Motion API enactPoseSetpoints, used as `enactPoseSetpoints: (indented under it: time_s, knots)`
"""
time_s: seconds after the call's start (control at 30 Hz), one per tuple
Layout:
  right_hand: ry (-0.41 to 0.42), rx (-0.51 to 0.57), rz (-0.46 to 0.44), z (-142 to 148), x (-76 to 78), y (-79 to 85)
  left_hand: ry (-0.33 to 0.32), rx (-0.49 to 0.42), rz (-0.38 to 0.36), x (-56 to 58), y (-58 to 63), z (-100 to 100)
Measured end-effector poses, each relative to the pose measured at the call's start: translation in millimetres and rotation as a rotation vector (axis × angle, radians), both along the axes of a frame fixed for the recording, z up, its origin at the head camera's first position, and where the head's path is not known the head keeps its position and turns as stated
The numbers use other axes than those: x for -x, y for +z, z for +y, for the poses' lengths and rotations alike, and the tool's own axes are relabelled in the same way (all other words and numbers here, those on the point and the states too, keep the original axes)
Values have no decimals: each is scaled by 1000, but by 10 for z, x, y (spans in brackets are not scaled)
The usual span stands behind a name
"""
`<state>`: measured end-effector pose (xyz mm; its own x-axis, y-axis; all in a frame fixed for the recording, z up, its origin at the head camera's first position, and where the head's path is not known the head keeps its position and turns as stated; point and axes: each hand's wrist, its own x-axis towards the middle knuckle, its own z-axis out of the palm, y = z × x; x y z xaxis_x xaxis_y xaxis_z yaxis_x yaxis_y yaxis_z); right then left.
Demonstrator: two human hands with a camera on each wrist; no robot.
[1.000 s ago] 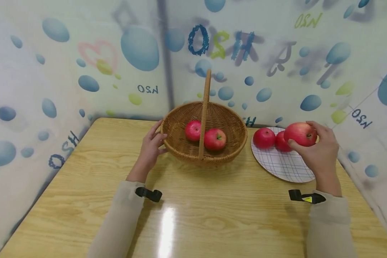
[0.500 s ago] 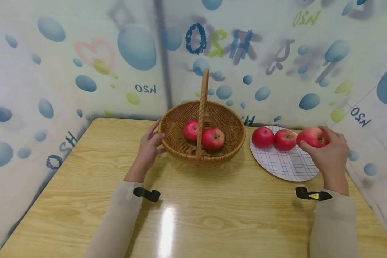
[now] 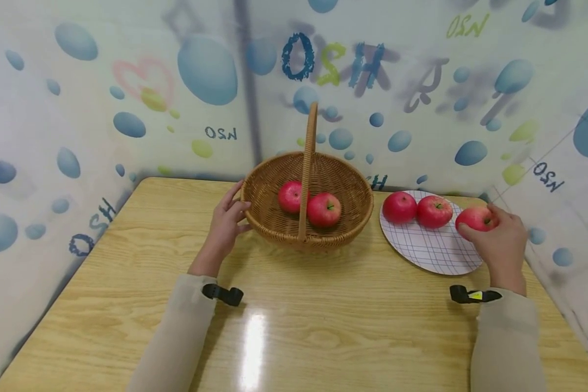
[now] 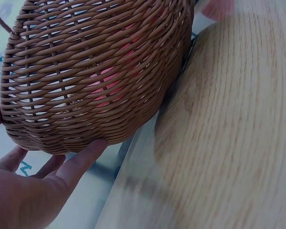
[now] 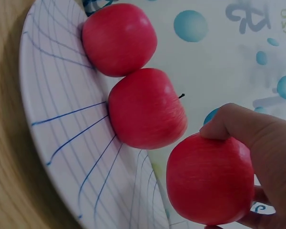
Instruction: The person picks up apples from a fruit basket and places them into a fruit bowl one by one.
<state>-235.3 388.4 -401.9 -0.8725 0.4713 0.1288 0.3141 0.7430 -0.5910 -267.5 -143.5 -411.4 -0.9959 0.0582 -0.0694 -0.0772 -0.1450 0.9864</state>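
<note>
A wicker basket with a tall arched handle stands at the back of the table and holds two red apples. My left hand grips the basket's left rim; in the left wrist view its thumb lies along the woven side. On the right, a round white plate with blue lines carries two more apples, side by side. My right hand holds another apple between thumb and fingers, close over the plate's right side.
The wooden table reaches back to a wall printed with blue drops and letters. Basket and plate both stand near its back edge, with a narrow strip of table between them.
My right hand has carried its apple rightward and down toward the plate's right side, uncovering the apple behind it. The left hand stays at the basket; the head view has shifted slightly.
</note>
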Motion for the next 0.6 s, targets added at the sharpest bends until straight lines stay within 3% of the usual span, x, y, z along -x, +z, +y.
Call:
enactPoseSetpoints:
  time_s: [0.3, 0.6]
  knots:
    - [18, 14, -54, 42, 42, -144, 5, -5, -4, 4, -1, 0]
    - [16, 70, -38, 92, 69, -246, 3, -8, 2, 8, -10, 0]
